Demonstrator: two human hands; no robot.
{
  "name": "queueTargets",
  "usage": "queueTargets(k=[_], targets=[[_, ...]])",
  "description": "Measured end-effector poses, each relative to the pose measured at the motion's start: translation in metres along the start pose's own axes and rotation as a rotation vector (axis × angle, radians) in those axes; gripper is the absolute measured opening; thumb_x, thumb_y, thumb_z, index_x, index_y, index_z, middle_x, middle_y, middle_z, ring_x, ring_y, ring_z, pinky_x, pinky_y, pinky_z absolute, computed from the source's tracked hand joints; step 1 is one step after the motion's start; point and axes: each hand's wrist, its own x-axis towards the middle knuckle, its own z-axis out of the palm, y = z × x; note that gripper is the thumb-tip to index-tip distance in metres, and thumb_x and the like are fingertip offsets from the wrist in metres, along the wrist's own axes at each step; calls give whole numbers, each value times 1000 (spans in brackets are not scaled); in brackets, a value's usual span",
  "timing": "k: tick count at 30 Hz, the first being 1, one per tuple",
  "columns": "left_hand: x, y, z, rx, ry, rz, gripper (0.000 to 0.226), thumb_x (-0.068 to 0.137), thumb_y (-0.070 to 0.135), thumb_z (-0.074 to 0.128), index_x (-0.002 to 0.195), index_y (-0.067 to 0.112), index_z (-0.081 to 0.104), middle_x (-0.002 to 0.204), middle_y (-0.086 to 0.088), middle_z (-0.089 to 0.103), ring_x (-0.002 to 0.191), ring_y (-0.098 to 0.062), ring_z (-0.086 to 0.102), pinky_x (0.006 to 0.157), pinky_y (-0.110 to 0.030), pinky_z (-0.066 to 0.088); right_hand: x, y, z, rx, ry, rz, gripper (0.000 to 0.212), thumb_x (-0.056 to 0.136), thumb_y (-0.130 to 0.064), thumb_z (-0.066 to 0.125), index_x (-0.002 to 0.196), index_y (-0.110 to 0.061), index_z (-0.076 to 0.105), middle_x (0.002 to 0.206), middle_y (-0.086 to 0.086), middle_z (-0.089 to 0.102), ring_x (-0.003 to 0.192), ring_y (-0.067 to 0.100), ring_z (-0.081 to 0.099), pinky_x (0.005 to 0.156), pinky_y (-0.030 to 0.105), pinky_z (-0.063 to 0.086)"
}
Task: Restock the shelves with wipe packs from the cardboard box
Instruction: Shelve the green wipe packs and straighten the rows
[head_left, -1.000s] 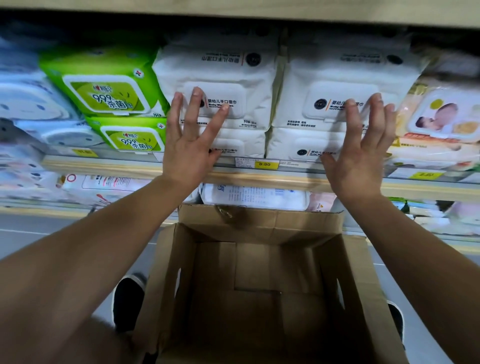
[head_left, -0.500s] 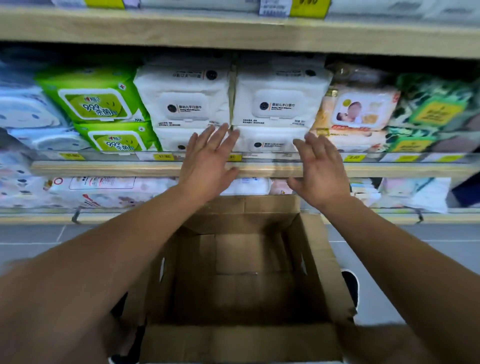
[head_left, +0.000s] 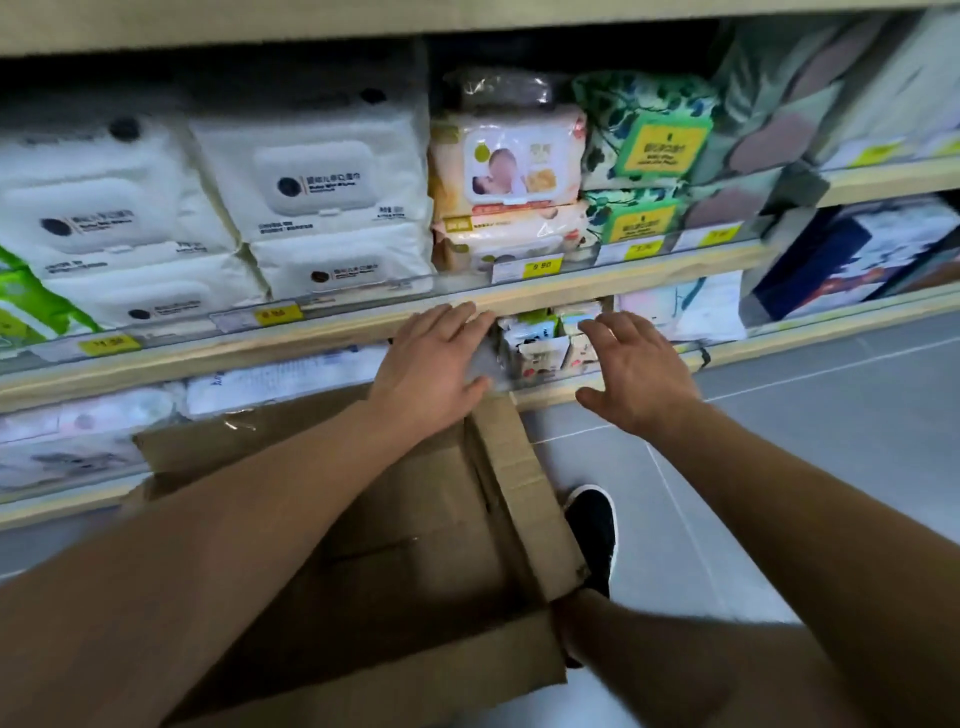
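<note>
Both hands have left the white soft plastic wipe packs with moulded flip lids (head_left: 311, 192), which they were pressing flat one second ago, and have come down to the level of the lower shelf. The left hand (head_left: 434, 358) is now in front of the pale wooden edge of the shelf (head_left: 519, 296), with fingers straight and together, holding nothing; whether it touches the far flap of the box or only hovers above it cannot be told. The right hand (head_left: 636, 374) hangs just beside it with fingers spread and relaxed, also holding nothing, in front of small patterned packs on the lower shelf (head_left: 540, 338). The white packs stand now in two stacked columns on the middle shelf, between green packs (head_left: 21, 306) at the left and peach baby-picture wipe packs (head_left: 506, 166) at the right, and no hand touches them. The brown cardboard box (head_left: 431, 540) sits below the arms on the grey tiled floor (head_left: 805, 441), beside a black shoe (head_left: 592, 525), and the part of its inside that shows has no packs. The view has also swung to the right. From this, the restocking seems finished or nearly finished, and the hands are probably going for the box itself.
</note>
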Motion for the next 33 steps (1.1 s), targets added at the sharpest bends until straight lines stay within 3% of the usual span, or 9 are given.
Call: queueTargets(k=[6, 11, 14, 17, 20, 22, 28, 33], targets=[[37, 30, 58, -63, -87, 28, 72, 86, 43, 58, 148, 21, 28, 152, -3, 32, 134, -27, 35, 111, -39, 31, 19, 43, 46, 68, -95, 70, 80, 81, -42, 67, 147, -18, 30, 151, 8, 32, 138, 31, 28, 113, 40, 29], [66, 42, 107, -249, -127, -177, 76, 85, 39, 62, 148, 17, 24, 152, -6, 29, 128, -31, 43, 102, -44, 42, 44, 64, 90, 178, -93, 132, 78, 85, -37, 66, 148, -16, 26, 152, 9, 29, 136, 32, 30, 112, 40, 28], [88, 46, 129, -311, -89, -343, 81, 85, 40, 63, 149, 15, 20, 152, -11, 29, 129, -31, 43, 103, -39, 36, 61, 70, 116, 271, -27, 178, 79, 84, -31, 69, 148, -17, 25, 154, 10, 24, 137, 35, 29, 112, 41, 28], [107, 43, 152, -367, -68, -455, 78, 85, 34, 65, 147, 13, 22, 141, -17, 44, 117, -37, 53, 96, -42, 44, 78, 70, 139, 372, 54, 228, 81, 82, -23, 71, 149, -14, 26, 156, 14, 20, 137, 39, 30, 113, 41, 29], [113, 45, 169, -357, -16, -455, 65, 89, 25, 61, 144, 10, 29, 117, -20, 61, 101, -39, 60, 81, -42, 50, 88, 63, 157, 473, 157, 212, 73, 78, -13, 72, 142, -7, 36, 149, 21, 28, 123, 44, 44, 103, 45, 42], [115, 45, 175, -321, 20, -421, 63, 90, 22, 59, 145, 10, 29, 116, -20, 62, 101, -39, 60, 81, -42, 49, 91, 59, 163, 499, 224, 196, 68, 77, -9, 71, 138, -5, 41, 145, 22, 33, 119, 45, 47, 100, 47, 44], [115, 27, 190, -344, 108, -356, 67, 88, 24, 59, 148, 18, 29, 143, -15, 43, 118, -35, 52, 94, -44, 47, 94, 56, 166, 219, 285, 136, 77, 78, -27, 71, 145, -11, 36, 151, 15, 34, 142, 39, 24, 117, 50, 20], [125, 23, 192, -409, 44, -370, 81, 86, 24, 64, 151, 15, 16, 154, -11, 25, 138, -29, 32, 110, -37, 32, 109, 44, 168, 135, 164, 92, 79, 87, -38, 63, 152, -19, 22, 158, 3, 24, 148, 33, 8, 118, 51, 1]])
